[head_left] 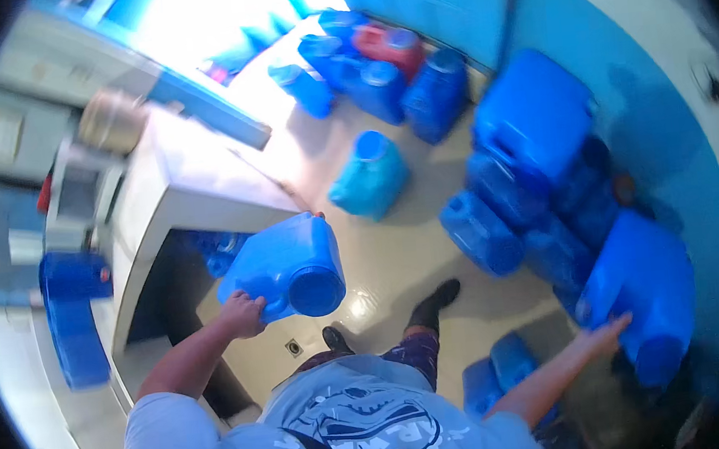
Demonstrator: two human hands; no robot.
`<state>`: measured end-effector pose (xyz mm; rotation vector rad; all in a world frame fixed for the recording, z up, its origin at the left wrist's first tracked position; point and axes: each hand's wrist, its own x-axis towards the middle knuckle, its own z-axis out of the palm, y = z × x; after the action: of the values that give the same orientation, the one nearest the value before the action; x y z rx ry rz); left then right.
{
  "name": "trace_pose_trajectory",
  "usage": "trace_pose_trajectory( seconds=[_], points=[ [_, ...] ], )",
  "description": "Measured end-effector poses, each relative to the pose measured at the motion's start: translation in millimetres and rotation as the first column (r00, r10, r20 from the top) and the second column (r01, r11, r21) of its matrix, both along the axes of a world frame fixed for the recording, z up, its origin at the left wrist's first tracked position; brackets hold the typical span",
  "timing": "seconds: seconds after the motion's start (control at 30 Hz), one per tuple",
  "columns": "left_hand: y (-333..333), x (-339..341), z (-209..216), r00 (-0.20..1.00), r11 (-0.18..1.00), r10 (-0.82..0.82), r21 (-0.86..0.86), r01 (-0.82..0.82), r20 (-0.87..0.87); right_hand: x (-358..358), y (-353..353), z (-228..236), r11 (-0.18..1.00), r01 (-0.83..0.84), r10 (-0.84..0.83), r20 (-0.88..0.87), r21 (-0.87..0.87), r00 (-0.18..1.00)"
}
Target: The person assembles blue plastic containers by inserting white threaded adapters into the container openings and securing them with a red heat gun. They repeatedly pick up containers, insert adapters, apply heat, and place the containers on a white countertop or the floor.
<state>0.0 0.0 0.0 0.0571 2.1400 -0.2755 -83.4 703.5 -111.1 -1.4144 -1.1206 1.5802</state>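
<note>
Left grip (246, 313) clamped on a blue, box-shaped plastic jug (290, 256); right grip (607, 336) against a bright-blue, broad-bodied plastic jug (651, 284), closure unconfirmed.

Your left jug is tilted in front of you, its round dark-blue cap (316, 290) turned toward you, near the corner of the white, box-like table (200, 166). Your right jug is beside the heap of dark-blue plastic jugs (528, 201); blur hides whether your fingers wrap it, so closure there cannot be told. Advised: seat all fingers before taking weight, keep the left jug off the table corner, balance both sides, and step your black boots (433, 305) wide of the turquoise plastic jug (370, 176) on the shiny beige floor (397, 260).
</note>
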Motion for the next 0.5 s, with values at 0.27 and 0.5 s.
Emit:
trace_pose_trajectory(
  seconds=[0.27,0.5],
  points=[
    [-166,298,14,0.731,0.738,0.674,0.155,-0.657,-0.105,24,-171,169,0.291,-0.780,0.466,0.630,0.553,0.621],
    [-235,520,-26,0.126,0.232,0.958,0.441,-0.867,-0.256,6,-452,256,-0.547,-0.815,0.615,0.752,0.192,-0.236]
  ],
)
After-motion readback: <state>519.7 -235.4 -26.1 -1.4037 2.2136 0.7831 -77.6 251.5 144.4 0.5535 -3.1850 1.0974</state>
